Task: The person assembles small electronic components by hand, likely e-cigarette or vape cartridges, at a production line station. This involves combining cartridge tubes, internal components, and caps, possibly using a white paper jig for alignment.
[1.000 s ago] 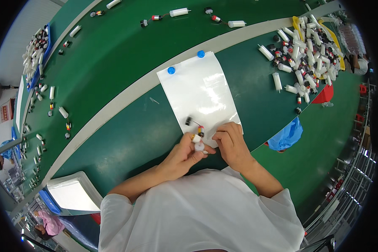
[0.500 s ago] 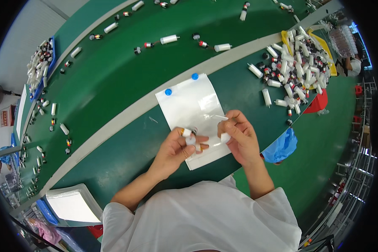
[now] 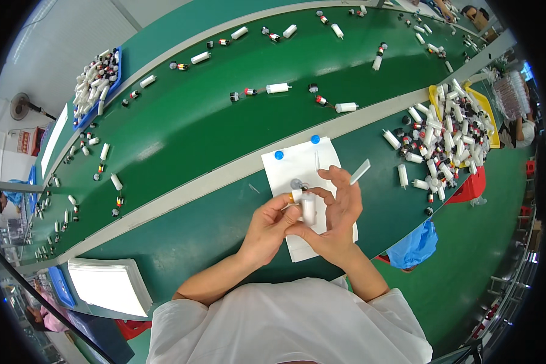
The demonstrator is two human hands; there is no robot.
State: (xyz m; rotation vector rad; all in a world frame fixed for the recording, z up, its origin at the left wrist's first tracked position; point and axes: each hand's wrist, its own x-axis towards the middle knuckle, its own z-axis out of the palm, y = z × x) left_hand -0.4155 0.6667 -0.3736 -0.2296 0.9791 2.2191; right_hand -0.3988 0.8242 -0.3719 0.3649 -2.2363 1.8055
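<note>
My left hand (image 3: 270, 227) is closed, with a small white-wrapped part (image 3: 296, 195) at its fingertips. That part has a yellowish edge, and a grey round cap (image 3: 295, 183) sits just beyond it. A white plastic cylinder (image 3: 309, 209) stands between my two hands. My right hand (image 3: 340, 221) pinches the cylinder between thumb and forefinger, its other fingers raised. A pale flat strip (image 3: 360, 171) sticks out at those raised fingers. Beneath the hands is a white sheet (image 3: 285, 173) with two blue round pieces, one (image 3: 279, 155) left and one (image 3: 315, 139) right, on its far edge.
A heap of cylinders and motor parts (image 3: 449, 133) spills from a yellow tray (image 3: 492, 124) at right. Beyond a pale rail, several sets lie on the green belt (image 3: 206, 127). A blue tray (image 3: 118, 76) stands far left. A stack of white sheets (image 3: 109, 285) lies near left.
My right hand has come in against my left, with the white cylinder now between them. The pale strip now points up from the right fingers. The whole view has shifted.
</note>
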